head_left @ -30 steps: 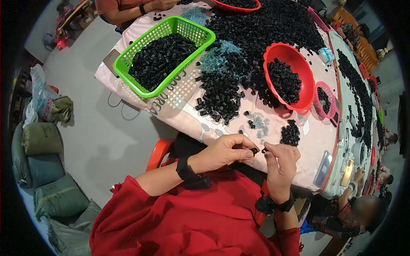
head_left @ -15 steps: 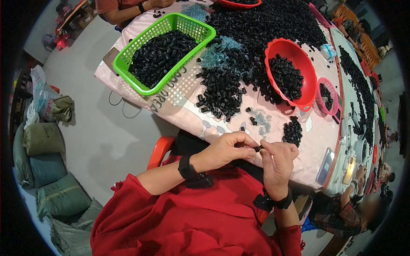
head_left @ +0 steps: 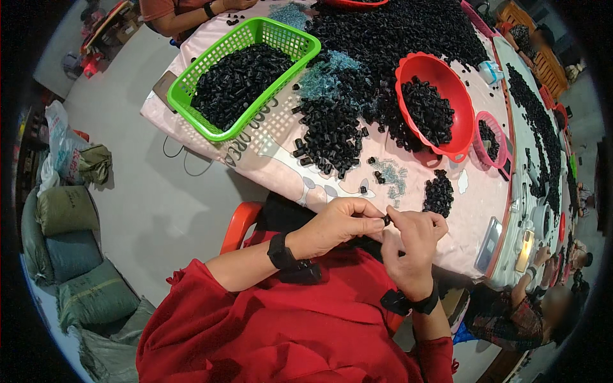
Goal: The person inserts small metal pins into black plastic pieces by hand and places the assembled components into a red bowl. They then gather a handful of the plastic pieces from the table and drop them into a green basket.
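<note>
"Small black piece (head_left: 386, 219): where is it now?"

"Right of centre in the frame and slightly below the middle, at the fingertips of both hands."

"What is the left hand (head_left: 341, 225) doing?"

"Pinching it between thumb and forefinger."

"And the right hand (head_left: 414, 246)?"

"Its forefinger reaches to the piece, with the thumb hanging lower and apart. A dark spot shows beside that thumb; I cannot tell whether the hand grips anything."

"What lies nearby?"

"Just above the right hand, a small pile of black pieces (head_left: 438, 194) sits on the pink tablecloth (head_left: 471, 214). Left of that pile are scattered clear bits (head_left: 394, 182)."

"Farther up?"

"A red bowl (head_left: 457, 124) at upper right holds more black pieces, and so does a green basket (head_left: 311, 48) at upper left."
</note>
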Motion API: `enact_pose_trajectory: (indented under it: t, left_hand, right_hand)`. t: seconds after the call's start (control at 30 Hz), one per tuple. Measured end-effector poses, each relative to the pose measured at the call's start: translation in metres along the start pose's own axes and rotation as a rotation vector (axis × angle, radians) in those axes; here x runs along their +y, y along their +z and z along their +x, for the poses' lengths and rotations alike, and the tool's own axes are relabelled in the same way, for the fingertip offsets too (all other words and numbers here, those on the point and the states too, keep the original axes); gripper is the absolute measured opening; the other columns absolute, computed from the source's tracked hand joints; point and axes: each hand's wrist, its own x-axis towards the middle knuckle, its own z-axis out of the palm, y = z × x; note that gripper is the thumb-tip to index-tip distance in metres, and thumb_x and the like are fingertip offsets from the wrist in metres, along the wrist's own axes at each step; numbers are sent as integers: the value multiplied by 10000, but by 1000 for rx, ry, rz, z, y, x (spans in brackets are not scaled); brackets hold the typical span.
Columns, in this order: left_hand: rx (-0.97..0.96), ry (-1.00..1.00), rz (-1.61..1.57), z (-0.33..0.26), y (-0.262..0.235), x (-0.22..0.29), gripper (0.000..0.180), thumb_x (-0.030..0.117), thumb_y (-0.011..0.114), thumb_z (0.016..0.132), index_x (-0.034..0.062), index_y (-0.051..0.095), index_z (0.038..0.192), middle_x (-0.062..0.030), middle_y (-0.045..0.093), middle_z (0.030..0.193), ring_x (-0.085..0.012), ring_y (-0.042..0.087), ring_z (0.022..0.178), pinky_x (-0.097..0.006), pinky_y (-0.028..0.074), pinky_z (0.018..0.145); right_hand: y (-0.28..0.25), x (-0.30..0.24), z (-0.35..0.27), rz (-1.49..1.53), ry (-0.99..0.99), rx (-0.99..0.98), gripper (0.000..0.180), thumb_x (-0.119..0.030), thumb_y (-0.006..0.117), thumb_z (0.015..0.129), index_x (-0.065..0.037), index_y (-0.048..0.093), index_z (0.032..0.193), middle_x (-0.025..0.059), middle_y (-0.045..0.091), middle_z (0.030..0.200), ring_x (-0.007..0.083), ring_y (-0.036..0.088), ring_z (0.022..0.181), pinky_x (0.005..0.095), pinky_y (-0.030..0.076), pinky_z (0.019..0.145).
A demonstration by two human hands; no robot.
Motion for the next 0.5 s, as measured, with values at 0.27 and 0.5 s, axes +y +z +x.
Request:
enact_pose_trajectory:
  t: [0.27,0.5]
  left_hand:
    - [34,-113,31,0,-1,1,147,210,704,970,70,701,1014,52,656,853,23,465,609,-157,318,513]
    - [-4,-66,24,4,-7,-7,115,148,694,971,35,686,990,-3,676,941,-48,594,803,-205,484,722]
  right_hand:
    - [7,-2,-2,-158,-27,-19,477,-149,830,712,-79,658,1151,12,607,942,188,588,876,474,294,1008]
    - [9,-6,-4,-179,-72,2,444,-160,809,723,-91,656,1134,-1,606,918,168,588,849,474,280,1023]
